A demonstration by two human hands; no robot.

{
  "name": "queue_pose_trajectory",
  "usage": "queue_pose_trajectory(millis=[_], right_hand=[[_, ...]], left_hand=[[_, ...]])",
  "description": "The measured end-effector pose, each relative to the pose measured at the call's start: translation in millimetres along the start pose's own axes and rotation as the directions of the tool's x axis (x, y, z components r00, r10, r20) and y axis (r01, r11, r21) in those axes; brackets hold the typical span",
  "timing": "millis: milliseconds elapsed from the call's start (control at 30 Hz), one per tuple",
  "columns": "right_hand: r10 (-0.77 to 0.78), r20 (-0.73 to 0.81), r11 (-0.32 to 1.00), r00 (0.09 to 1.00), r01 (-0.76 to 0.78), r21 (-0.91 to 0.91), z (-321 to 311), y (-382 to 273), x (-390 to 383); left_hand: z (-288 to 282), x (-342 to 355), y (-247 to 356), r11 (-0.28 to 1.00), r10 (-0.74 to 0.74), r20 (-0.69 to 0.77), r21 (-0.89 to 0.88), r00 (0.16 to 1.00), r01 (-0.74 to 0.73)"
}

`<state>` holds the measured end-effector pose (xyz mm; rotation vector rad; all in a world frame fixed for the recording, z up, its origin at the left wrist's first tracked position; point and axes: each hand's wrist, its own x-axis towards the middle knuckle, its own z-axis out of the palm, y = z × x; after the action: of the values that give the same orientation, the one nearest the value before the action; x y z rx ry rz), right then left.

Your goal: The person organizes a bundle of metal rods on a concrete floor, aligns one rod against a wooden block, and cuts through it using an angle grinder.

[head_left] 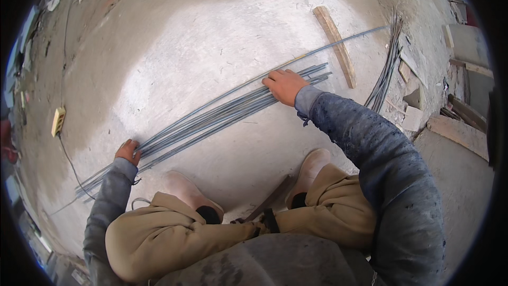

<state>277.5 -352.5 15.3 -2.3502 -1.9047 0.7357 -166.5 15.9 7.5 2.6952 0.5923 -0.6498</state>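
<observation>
Your left hand (127,151) and right hand (286,86) rest on the metal rods (211,117), which run between and beyond them; how firmly the curled fingers grip, I cannot tell. Press evenly, minding the longest rod (365,34) jutting past your right.

The long rods (211,118) look to me like bare metal with a dull sheen, and the plank (335,45) over there is rough, unpainted wood. Underfoot, the floor (174,63) seems matt, dusty concrete; the trousers (153,233) are soft, matt cloth and the right sleeve (370,140) worn, speckled fabric.
</observation>
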Motion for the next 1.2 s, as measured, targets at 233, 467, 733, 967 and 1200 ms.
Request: queue_pose_trajectory(millis=[233, 467, 733, 967, 1200], right_hand=[[-0.081, 0.087, 0.995, 0.993, 0.086, -0.052, -8, 11, 1], [-0.088, -0.073, 0.974, 0.993, 0.071, -0.213, -21, 32, -26], [0.024, -0.217, 0.962, 0.976, -0.082, -0.262, -40, 131, -78], [0.178, -0.248, 0.981, 0.952, -0.190, -0.027, -56, 164, -126], [0.476, -0.439, 0.855, 0.762, -0.518, 0.028, -76, 190, -196]], left_hand=[[-4, 20, 42, 0.990, 0.067, -0.026, -0.122, 0.997, -0.069], [-34, 36, 84, 0.990, 0.066, -0.032, -0.126, 0.997, -0.070], [-40, 51, 127, 0.988, 0.133, -0.013, -0.077, 0.991, -0.134], [-15, 55, 95, 0.964, 0.089, 0.059, -0.256, 0.994, -0.071], [-8, 77, 79, 0.951, 0.082, 0.100, -0.307, 0.992, -0.047]])
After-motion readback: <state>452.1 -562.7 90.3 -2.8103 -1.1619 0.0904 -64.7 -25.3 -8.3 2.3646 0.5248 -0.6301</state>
